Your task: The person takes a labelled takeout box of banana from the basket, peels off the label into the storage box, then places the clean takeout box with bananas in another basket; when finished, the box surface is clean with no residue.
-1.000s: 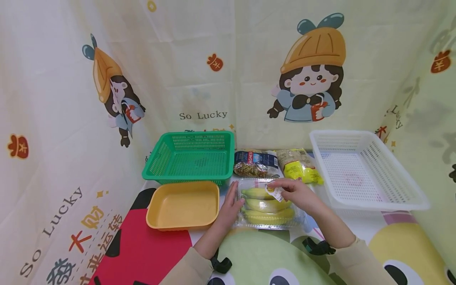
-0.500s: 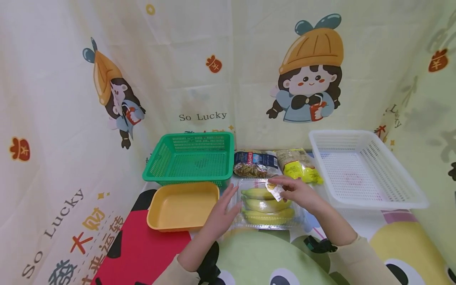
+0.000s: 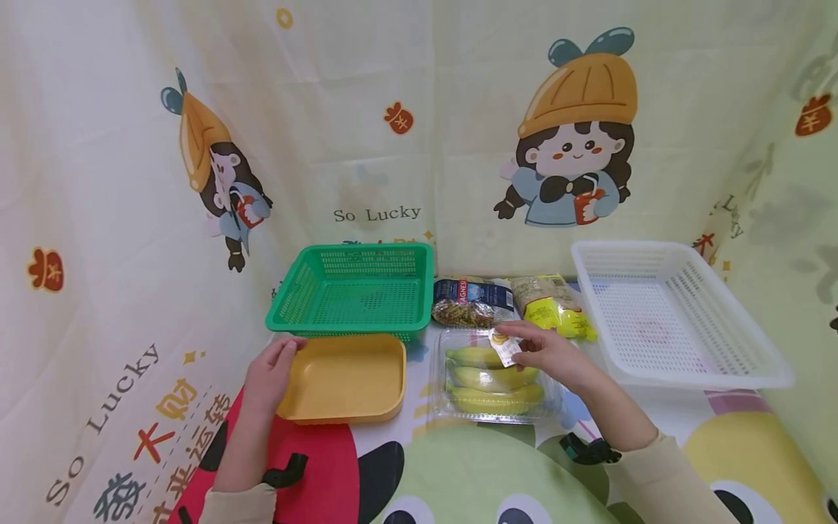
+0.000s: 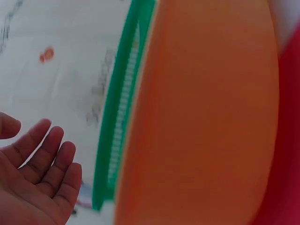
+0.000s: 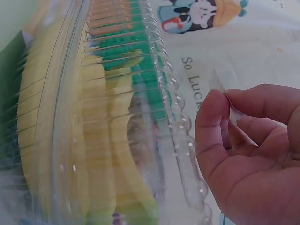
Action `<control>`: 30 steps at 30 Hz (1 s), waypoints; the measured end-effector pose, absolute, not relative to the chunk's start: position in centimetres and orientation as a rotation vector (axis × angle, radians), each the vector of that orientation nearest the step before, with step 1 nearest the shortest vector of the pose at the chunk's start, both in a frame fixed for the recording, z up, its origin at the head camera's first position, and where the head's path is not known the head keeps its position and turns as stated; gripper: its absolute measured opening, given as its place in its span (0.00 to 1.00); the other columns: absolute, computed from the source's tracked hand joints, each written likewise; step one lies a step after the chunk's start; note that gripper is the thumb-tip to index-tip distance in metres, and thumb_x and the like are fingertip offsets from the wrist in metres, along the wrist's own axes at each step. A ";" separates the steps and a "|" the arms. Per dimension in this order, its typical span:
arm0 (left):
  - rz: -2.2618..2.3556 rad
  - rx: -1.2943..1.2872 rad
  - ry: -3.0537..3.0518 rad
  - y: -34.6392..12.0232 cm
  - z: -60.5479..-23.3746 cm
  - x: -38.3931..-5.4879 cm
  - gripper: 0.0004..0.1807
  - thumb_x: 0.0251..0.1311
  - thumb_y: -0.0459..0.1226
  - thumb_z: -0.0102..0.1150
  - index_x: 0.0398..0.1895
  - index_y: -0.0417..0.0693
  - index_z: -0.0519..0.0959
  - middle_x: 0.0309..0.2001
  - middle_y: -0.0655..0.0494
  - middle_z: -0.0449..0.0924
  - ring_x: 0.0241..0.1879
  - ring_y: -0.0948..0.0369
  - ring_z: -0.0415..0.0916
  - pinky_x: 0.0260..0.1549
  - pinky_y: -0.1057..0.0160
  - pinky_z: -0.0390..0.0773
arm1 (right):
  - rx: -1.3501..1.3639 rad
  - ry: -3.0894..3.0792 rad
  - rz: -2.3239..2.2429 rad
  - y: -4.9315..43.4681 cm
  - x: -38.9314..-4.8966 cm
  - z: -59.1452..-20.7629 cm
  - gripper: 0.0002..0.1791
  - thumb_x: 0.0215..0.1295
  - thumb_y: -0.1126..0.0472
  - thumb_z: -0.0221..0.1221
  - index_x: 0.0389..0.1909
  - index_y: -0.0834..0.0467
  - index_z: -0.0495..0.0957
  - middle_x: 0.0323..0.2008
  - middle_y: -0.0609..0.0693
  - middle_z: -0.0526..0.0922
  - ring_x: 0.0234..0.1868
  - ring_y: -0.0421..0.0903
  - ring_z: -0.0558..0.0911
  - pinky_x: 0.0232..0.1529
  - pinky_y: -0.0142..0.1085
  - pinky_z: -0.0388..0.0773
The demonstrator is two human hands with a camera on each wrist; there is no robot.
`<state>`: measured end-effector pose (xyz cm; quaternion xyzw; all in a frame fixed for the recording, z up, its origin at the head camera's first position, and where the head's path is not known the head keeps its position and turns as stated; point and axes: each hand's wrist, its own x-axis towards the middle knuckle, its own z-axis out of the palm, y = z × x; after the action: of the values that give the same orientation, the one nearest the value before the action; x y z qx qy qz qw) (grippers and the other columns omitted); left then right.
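Left hand [image 3: 270,375]: I see its fingers loosely extended, holding nothing, by the yellow tray [image 3: 347,378].
Right hand [image 3: 543,355]: I see its thumb and finger pinching the printed tag [image 3: 504,348].
Banana box [image 3: 492,417]: between the hands, nearer the right, beneath the tag.
Green basket [image 3: 353,295]: beyond the left hand.

Head cam: fairly bright, soft, even light; small glare spots on the clear box [image 3: 491,418] right of ctr, print on the pinched tag [image 3: 505,348] too small to read, wide-angle stretch on the white basket [image 3: 694,378] toward the R edge. L wrist cam: dim, yellow tray [image 4: 201,112] a blurry deep orange ctr to R, L hand [image 4: 40,183] shaded lower L. R wrist cam: hazy, box smeared esp. lower L w/ glints, R hand [image 5: 253,168] crisper at R.
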<state>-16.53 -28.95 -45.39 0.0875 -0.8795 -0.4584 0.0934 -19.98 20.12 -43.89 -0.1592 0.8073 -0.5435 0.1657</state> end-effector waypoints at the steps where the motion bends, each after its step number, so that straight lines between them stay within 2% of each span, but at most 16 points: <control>1: -1.378 0.307 -2.609 -30.0 -45.6 -16.6 0.31 0.74 0.58 0.36 0.61 0.49 0.77 0.61 0.45 0.77 0.64 0.48 0.69 0.66 0.44 0.68 | -0.453 2.303 -1.545 20.2 -20.0 -43.9 0.29 0.66 0.68 0.59 0.68 0.52 0.71 0.70 0.55 0.67 0.43 0.51 0.73 0.45 0.43 0.84; 6: -1.431 0.425 -2.681 -33.6 -47.4 -17.5 0.33 0.74 0.59 0.32 0.69 0.51 0.68 0.70 0.43 0.66 0.72 0.42 0.58 0.69 0.37 0.60 | -0.449 2.331 -1.519 20.3 -19.9 -43.8 0.29 0.66 0.67 0.60 0.68 0.50 0.72 0.70 0.55 0.67 0.44 0.52 0.74 0.45 0.43 0.83; 8: -1.541 0.401 -2.718 -34.4 -48.4 -17.9 0.33 0.75 0.59 0.32 0.73 0.52 0.63 0.73 0.43 0.61 0.73 0.42 0.56 0.70 0.38 0.60 | -0.448 2.342 -1.509 20.3 -20.0 -43.8 0.29 0.66 0.66 0.60 0.68 0.49 0.72 0.70 0.54 0.67 0.42 0.52 0.77 0.45 0.43 0.83; 11: -1.819 0.348 -2.712 -35.0 -50.0 -18.6 0.33 0.76 0.57 0.33 0.78 0.54 0.55 0.76 0.45 0.56 0.71 0.47 0.59 0.68 0.50 0.68 | -0.452 2.344 -1.503 20.4 -20.0 -43.8 0.30 0.66 0.65 0.60 0.68 0.48 0.71 0.71 0.54 0.66 0.40 0.53 0.80 0.46 0.45 0.82; 14: -2.072 0.315 -2.608 -35.2 -51.1 -19.1 0.32 0.77 0.54 0.35 0.79 0.57 0.51 0.76 0.47 0.54 0.65 0.58 0.67 0.59 0.68 0.74 | -0.450 2.342 -1.504 20.4 -20.0 -43.8 0.30 0.66 0.65 0.60 0.69 0.48 0.71 0.71 0.54 0.66 0.40 0.53 0.80 0.47 0.46 0.82; 16: -2.137 0.297 -2.554 -35.1 -51.5 -19.3 0.31 0.77 0.52 0.36 0.79 0.58 0.51 0.76 0.47 0.54 0.59 0.65 0.71 0.52 0.75 0.76 | -0.440 2.340 -1.509 20.5 -20.1 -43.9 0.30 0.66 0.64 0.61 0.69 0.48 0.71 0.71 0.54 0.66 0.39 0.53 0.80 0.47 0.47 0.82; 19: -2.148 0.336 -2.509 -35.0 -51.8 -19.6 0.29 0.77 0.50 0.37 0.78 0.59 0.54 0.76 0.49 0.55 0.55 0.71 0.71 0.49 0.78 0.75 | -0.430 2.339 -1.513 20.5 -20.2 -43.9 0.30 0.66 0.64 0.61 0.69 0.48 0.71 0.71 0.54 0.66 0.40 0.52 0.78 0.47 0.48 0.82; 26: -2.116 0.482 -2.450 -34.5 -52.1 -20.5 0.27 0.77 0.49 0.39 0.76 0.61 0.60 0.76 0.54 0.57 0.65 0.62 0.64 0.49 0.80 0.72 | -0.434 2.309 -1.530 20.3 -20.6 -43.6 0.30 0.66 0.64 0.60 0.69 0.48 0.70 0.71 0.54 0.64 0.40 0.51 0.78 0.47 0.46 0.83; 30: -2.173 0.500 -2.378 -34.4 -52.2 -21.0 0.27 0.76 0.49 0.42 0.75 0.59 0.62 0.75 0.56 0.57 0.63 0.65 0.65 0.50 0.80 0.72 | -0.454 2.306 -1.520 20.0 -21.0 -42.9 0.29 0.67 0.64 0.60 0.69 0.47 0.70 0.70 0.54 0.64 0.40 0.52 0.76 0.48 0.48 0.83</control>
<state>-21.05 -34.42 -52.22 0.1532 -0.7282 -0.6654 -0.0593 -21.00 19.97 -42.93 -0.1599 0.8118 -0.5352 0.1703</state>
